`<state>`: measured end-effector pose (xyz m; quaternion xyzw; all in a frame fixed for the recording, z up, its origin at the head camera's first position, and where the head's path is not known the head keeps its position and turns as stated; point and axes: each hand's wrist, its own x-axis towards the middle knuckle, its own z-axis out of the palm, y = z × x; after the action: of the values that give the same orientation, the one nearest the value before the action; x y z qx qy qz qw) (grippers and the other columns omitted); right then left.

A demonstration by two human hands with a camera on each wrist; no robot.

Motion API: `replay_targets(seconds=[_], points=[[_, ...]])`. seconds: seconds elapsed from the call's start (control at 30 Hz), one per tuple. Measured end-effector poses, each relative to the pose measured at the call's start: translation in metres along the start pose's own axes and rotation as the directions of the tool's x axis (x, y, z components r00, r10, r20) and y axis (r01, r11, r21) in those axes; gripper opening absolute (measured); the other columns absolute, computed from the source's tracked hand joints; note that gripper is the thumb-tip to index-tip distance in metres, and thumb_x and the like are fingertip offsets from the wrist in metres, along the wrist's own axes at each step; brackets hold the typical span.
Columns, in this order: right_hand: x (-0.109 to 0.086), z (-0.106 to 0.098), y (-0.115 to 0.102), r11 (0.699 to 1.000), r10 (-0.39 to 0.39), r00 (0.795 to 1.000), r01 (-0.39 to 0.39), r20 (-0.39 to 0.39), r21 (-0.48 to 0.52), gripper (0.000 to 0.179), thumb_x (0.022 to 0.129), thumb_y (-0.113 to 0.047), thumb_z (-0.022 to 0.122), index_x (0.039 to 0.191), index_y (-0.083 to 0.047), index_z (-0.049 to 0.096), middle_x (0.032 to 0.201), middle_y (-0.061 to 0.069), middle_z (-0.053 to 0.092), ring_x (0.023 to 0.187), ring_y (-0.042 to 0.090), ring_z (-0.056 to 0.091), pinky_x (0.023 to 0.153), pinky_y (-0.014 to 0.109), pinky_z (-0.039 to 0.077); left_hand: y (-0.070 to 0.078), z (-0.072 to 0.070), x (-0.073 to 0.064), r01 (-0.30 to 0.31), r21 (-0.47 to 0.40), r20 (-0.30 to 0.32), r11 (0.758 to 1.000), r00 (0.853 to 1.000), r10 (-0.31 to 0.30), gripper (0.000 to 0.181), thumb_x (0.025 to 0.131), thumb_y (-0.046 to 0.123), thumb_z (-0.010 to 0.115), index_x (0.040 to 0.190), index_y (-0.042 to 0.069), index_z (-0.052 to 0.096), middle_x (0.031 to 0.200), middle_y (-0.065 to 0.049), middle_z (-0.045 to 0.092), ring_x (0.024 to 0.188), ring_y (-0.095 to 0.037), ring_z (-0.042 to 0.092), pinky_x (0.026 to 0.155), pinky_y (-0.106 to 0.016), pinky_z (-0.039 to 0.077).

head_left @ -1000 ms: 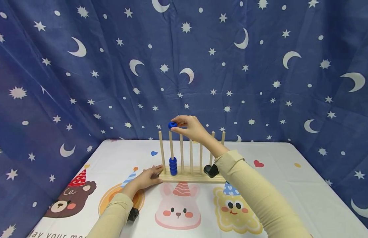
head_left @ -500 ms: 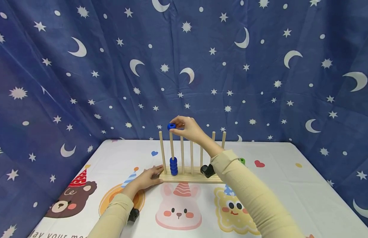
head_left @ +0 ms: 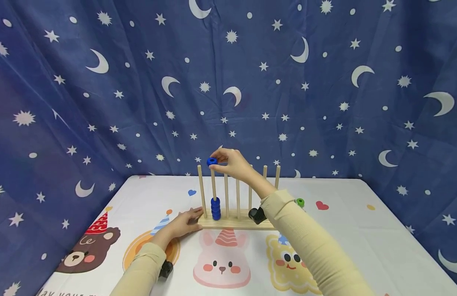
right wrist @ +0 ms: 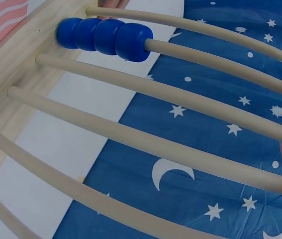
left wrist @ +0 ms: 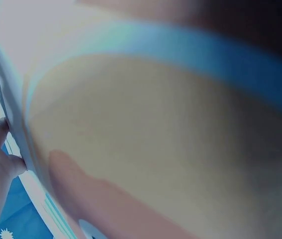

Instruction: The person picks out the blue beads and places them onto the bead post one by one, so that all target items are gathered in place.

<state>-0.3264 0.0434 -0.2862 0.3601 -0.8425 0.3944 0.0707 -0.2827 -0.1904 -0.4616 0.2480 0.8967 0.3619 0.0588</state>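
Note:
My right hand (head_left: 232,163) pinches a blue bead (head_left: 211,161) between thumb and fingers at the top of the second peg from the left (head_left: 213,185). Whether the peg's tip is inside the bead's hole I cannot tell. Several blue beads (right wrist: 103,37) sit stacked at the foot of that same peg. The pegs stand upright in a wooden abacus base (head_left: 228,223). At the base's left end, my left hand (head_left: 182,223) holds it with fingers and thumb; the left wrist view shows those fingers (left wrist: 1,130) against its edge.
A green bead (head_left: 300,202) lies right of the abacus, partly behind my right sleeve (head_left: 306,238). Bare wooden pegs (right wrist: 131,142) stand beside the beaded one. The white cartoon-printed tablecloth (head_left: 343,213) meets a blue starry curtain (head_left: 324,135) behind.
My right hand has moved slightly left and down with the blue bead, bringing it to the peg's top. More of the green bead shows past the sleeve. My left hand has stayed put.

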Motion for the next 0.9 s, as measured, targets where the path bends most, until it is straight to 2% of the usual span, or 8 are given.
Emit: replay_targets(seconds=[0.1,0.2,0.37,0.5,0.9], points=[[-0.002,0.001,0.002,1.000,0.004,1.000,-0.004,0.005,-0.004,0.031,0.087,-0.017,0.068,0.113,0.000,0.063,0.108,0.014,0.067,0.100,0.025,0.064,0.093,0.036,0.052,0.002,0.002,0.000,0.014,0.011,0.022,1.000,1.000,-0.014,0.062,0.089,0.034,0.063,0.138,0.000,0.046,0.149,-0.018,0.037,0.137,-0.052,0.021,0.104,-0.075,0.002],[-0.003,0.000,0.003,1.000,-0.008,1.000,0.008,0.009,-0.008,0.032,0.087,-0.017,0.068,0.113,0.001,0.063,0.110,0.015,0.066,0.103,0.026,0.063,0.095,0.039,0.051,0.008,0.002,0.001,0.053,0.036,0.042,0.998,0.998,-0.055,0.060,0.088,0.024,0.065,0.137,-0.004,0.045,0.148,-0.022,0.035,0.137,-0.052,0.021,0.105,-0.074,0.004],[-0.003,-0.004,0.001,0.998,-0.048,0.999,0.049,0.003,-0.029,0.032,0.087,-0.018,0.067,0.114,-0.001,0.063,0.111,0.014,0.066,0.103,0.025,0.063,0.094,0.034,0.052,0.013,-0.001,0.003,0.094,0.077,0.036,0.993,0.995,-0.097,0.058,0.087,0.017,0.066,0.137,-0.004,0.045,0.148,-0.021,0.036,0.137,-0.050,0.022,0.107,-0.072,0.007],[-0.005,-0.008,-0.002,0.997,-0.069,0.998,0.069,-0.003,-0.042,0.033,0.087,-0.018,0.067,0.116,-0.001,0.062,0.111,0.013,0.066,0.103,0.025,0.063,0.093,0.030,0.052,0.012,-0.002,0.005,0.093,0.085,0.041,0.992,0.994,-0.097,0.058,0.088,0.018,0.066,0.137,-0.004,0.044,0.149,-0.021,0.035,0.137,-0.051,0.022,0.107,-0.071,0.007],[-0.017,-0.013,-0.009,0.995,-0.098,0.995,0.098,-0.024,-0.005,0.033,0.088,-0.014,0.066,0.118,-0.001,0.062,0.113,0.014,0.066,0.103,0.025,0.063,0.094,0.037,0.051,0.011,-0.004,0.005,0.106,0.100,0.049,0.989,0.993,-0.111,0.058,0.089,0.019,0.065,0.139,-0.002,0.043,0.150,-0.018,0.033,0.138,-0.048,0.022,0.110,-0.068,0.007]])
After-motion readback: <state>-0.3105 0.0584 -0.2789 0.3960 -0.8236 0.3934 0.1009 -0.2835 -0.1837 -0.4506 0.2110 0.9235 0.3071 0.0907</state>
